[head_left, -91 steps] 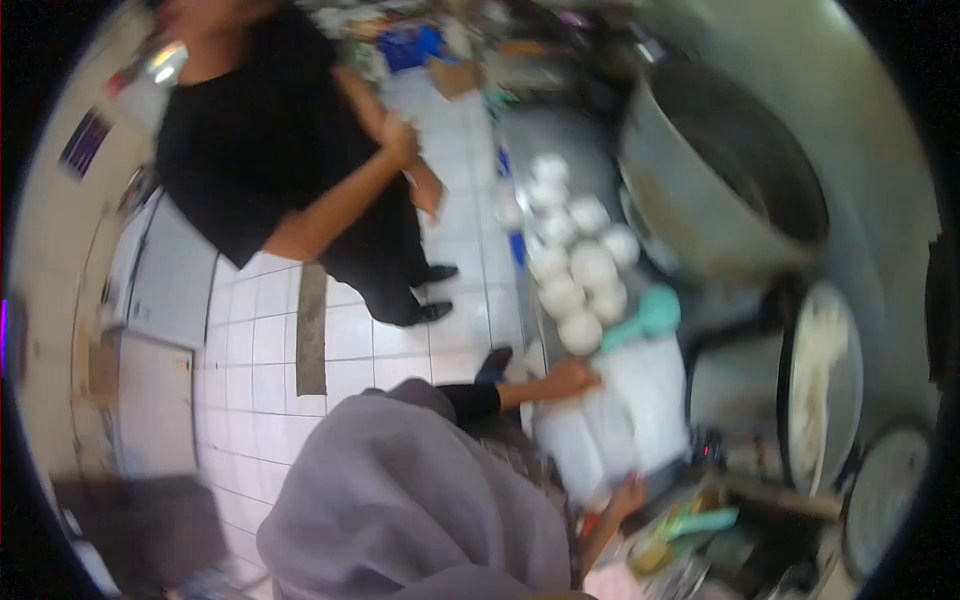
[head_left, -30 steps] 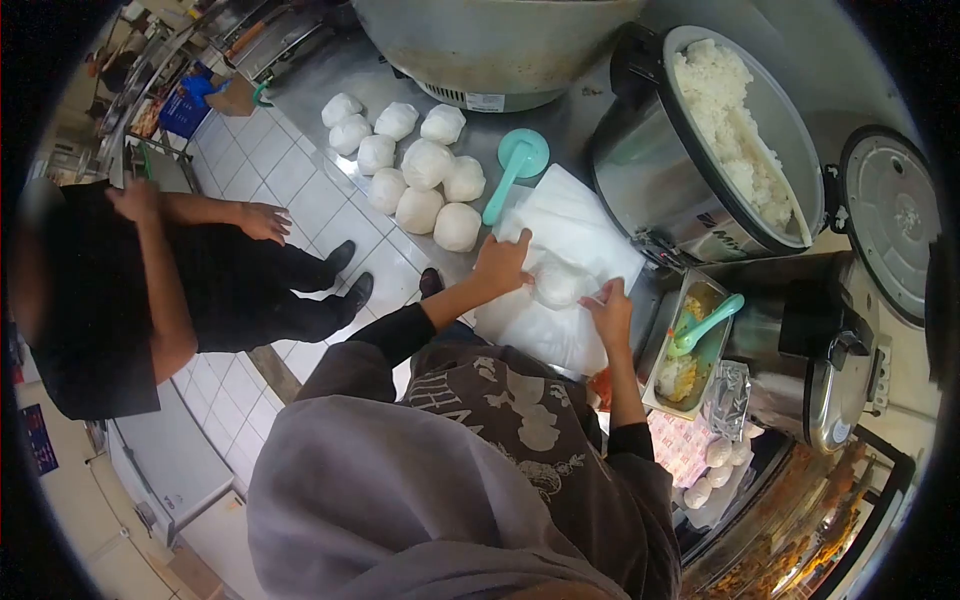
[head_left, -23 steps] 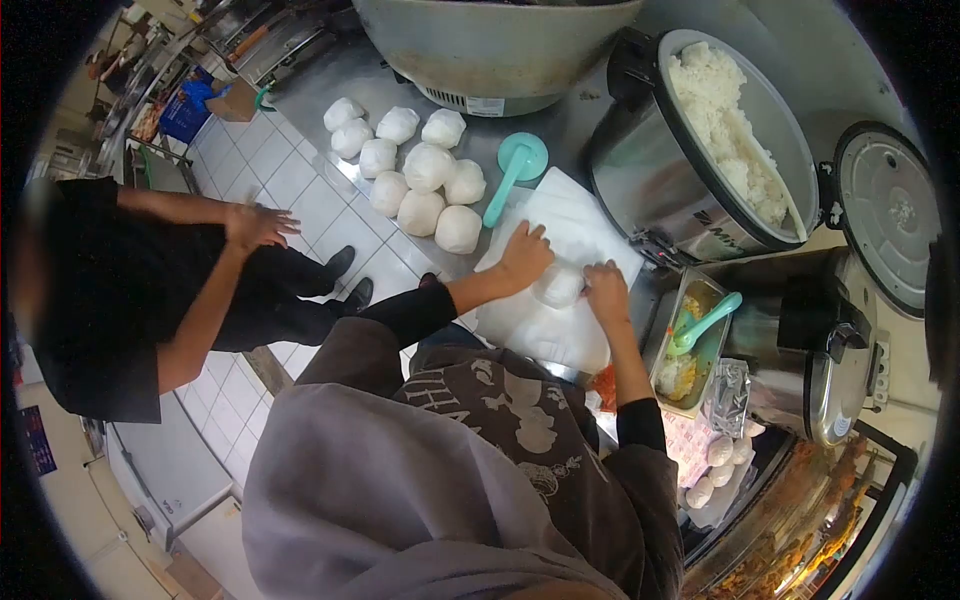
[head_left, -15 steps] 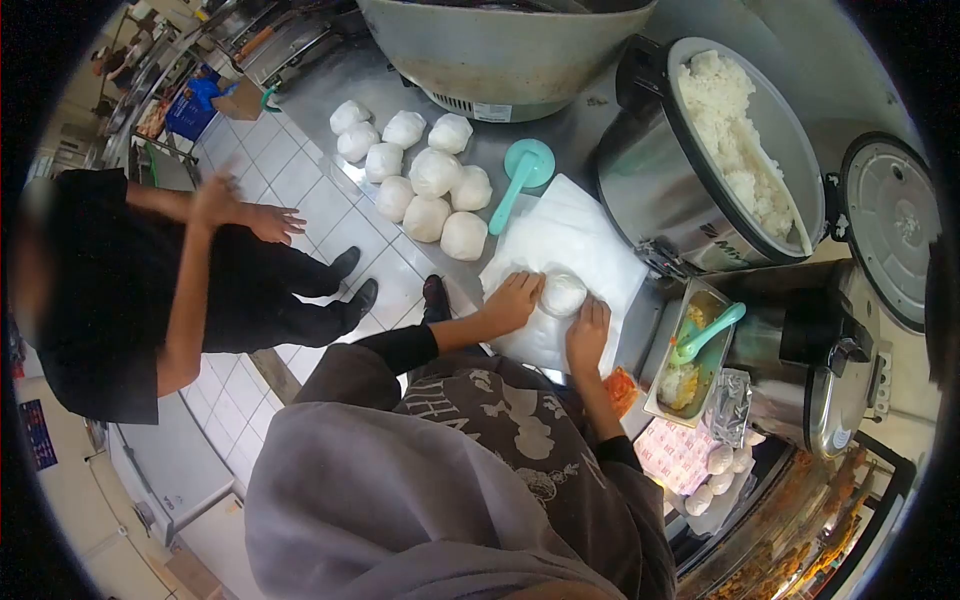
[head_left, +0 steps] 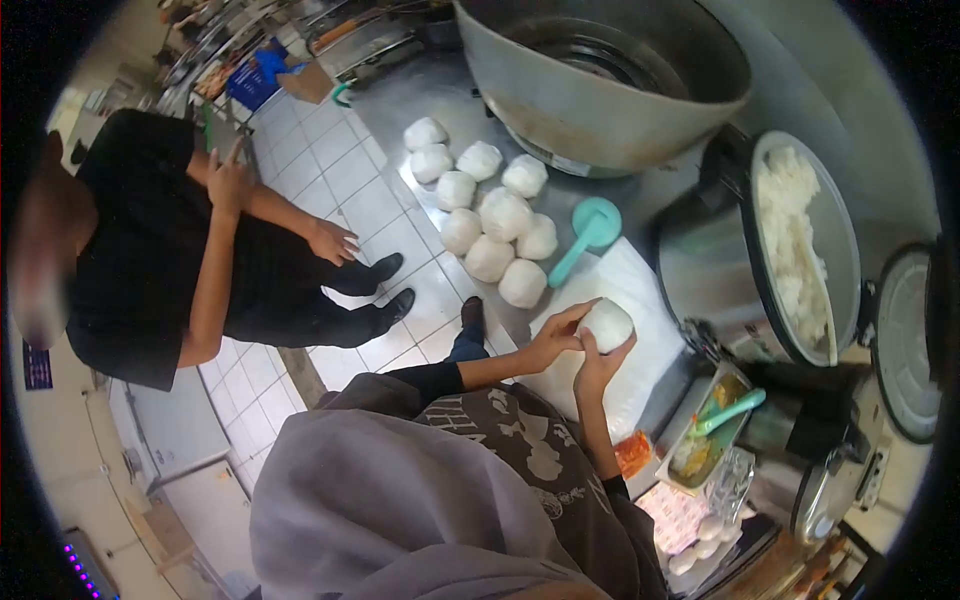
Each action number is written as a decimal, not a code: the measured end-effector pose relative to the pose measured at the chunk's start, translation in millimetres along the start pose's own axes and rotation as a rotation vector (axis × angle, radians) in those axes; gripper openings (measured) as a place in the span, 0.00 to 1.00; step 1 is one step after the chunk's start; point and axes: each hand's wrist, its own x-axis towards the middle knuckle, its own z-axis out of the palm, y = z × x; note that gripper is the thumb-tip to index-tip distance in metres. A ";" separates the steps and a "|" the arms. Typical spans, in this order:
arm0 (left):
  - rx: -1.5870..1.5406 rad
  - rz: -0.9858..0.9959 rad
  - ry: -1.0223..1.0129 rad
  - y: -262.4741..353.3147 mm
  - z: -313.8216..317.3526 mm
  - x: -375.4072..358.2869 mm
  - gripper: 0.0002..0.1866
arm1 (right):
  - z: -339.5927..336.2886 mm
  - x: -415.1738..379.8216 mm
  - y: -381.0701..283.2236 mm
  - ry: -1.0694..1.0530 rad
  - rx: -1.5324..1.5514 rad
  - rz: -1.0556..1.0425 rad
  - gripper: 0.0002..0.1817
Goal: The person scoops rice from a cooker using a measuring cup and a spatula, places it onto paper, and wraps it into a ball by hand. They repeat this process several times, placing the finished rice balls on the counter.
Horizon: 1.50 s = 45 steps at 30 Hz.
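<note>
A round white-wrapped rice ball (head_left: 608,326) is held between both my hands above the white wrapping sheets (head_left: 625,285). My left hand (head_left: 558,335) curls round its left side. From below, my right hand (head_left: 601,366) grips it with the fingers bent. Left of the sheets, several wrapped rice balls (head_left: 503,215) sit grouped on the metal counter, one seemingly on top of others. A turquoise rice paddle (head_left: 590,232) lies between them and the sheets.
An open rice cooker (head_left: 715,240) full of rice (head_left: 793,230) stands right; a large metal pot (head_left: 600,110) stands behind. Near my right arm are a metal tray (head_left: 708,425) with a turquoise spoon and some orange food (head_left: 632,454). A person in black (head_left: 150,250) stands left.
My hands have lifted the wrapped rice ball off the sheets and closed round it. The view has shifted, and the other person's hands have moved.
</note>
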 end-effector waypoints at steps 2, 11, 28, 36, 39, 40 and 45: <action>-0.160 0.018 0.058 22.0 0.1 10.8 0.36 | 25.1 3.2 -16.9 -0.078 0.092 0.023 0.33; 0.055 0.039 0.428 85.9 -91.0 24.7 0.36 | 105.8 42.1 108.6 -0.360 -0.002 0.207 0.32; 1.103 -0.372 1.038 84.2 -262.9 55.9 0.45 | -4.4 78.1 -193.9 -0.255 -0.646 -0.251 0.17; 1.579 -0.331 1.234 96.4 -236.5 62.0 0.45 | -145.4 190.0 -262.6 0.244 -1.771 -0.568 0.16; 1.603 0.096 1.073 98.4 -167.1 83.6 0.32 | -183.7 242.2 -253.0 0.283 -2.046 -0.045 0.22; 1.761 0.450 0.910 49.7 -181.9 88.1 0.33 | -224.7 271.2 -233.2 0.114 -1.884 0.031 0.23; 1.884 -0.069 0.145 35.4 -46.2 114.4 0.26 | -224.6 288.5 -286.5 -0.162 -1.454 0.259 0.22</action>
